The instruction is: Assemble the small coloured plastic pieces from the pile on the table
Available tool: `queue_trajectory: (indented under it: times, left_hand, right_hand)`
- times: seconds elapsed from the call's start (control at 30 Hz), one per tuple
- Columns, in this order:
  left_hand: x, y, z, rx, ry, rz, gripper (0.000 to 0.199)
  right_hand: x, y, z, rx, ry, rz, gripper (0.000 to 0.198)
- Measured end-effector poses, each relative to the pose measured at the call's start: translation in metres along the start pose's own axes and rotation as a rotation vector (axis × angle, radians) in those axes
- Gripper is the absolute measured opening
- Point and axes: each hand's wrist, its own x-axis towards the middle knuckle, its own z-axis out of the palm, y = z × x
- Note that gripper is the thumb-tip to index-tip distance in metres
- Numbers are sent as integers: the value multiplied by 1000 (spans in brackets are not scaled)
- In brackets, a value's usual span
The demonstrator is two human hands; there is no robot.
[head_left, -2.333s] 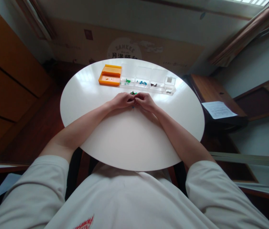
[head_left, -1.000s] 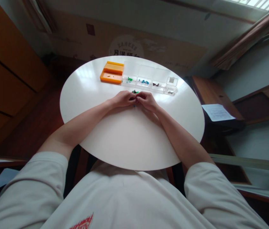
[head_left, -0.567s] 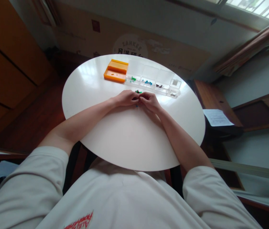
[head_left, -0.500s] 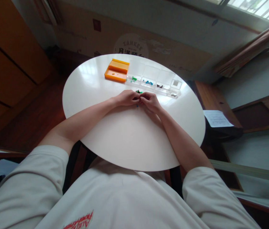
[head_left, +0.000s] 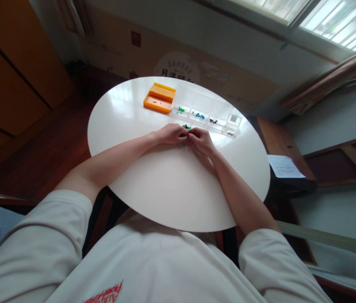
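Note:
My left hand [head_left: 174, 134] and my right hand [head_left: 201, 140] meet over the white table [head_left: 171, 189], fingertips pinched together and touching. Whatever lies between the fingers is too small and covered to make out. Just beyond the fingertips shows a cluster of tiny green and dark pieces [head_left: 186, 126]; whether it is held or lies on the table, I cannot tell. A small blue piece [head_left: 183, 144] shows just below the fingers. Behind the hands stands a clear compartment box [head_left: 204, 122] with its lids up, holding small green pieces [head_left: 181, 109], blue pieces [head_left: 200, 116] and dark pieces [head_left: 213, 121].
An orange open case [head_left: 157, 107] with a couple of tiny bits inside stands left of the clear box. The oval table's far edge lies close behind both. To the right, a paper sheet [head_left: 285, 166] rests by a wooden bench [head_left: 271, 134].
The camera view has shifted slightly, so the table and boxes appear a little lower and to the right. Both hands keep their pinch at the same spot on the table.

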Motion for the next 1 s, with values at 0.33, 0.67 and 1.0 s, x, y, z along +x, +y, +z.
queue_trajectory:
  times: [0.33,0.67,1.0]
  left_hand:
    - [0,-2,-1,29,-17,12,35]
    - [-1,-2,-1,12,-11,5,36]
    - [-1,1,-3,20,-53,-28,38]
  right_hand:
    - [0,0,1,21,-9,-7,13]
    - [4,8,-1,14,-13,-51,16]
    - [3,1,-3,-49,2,-51,18]
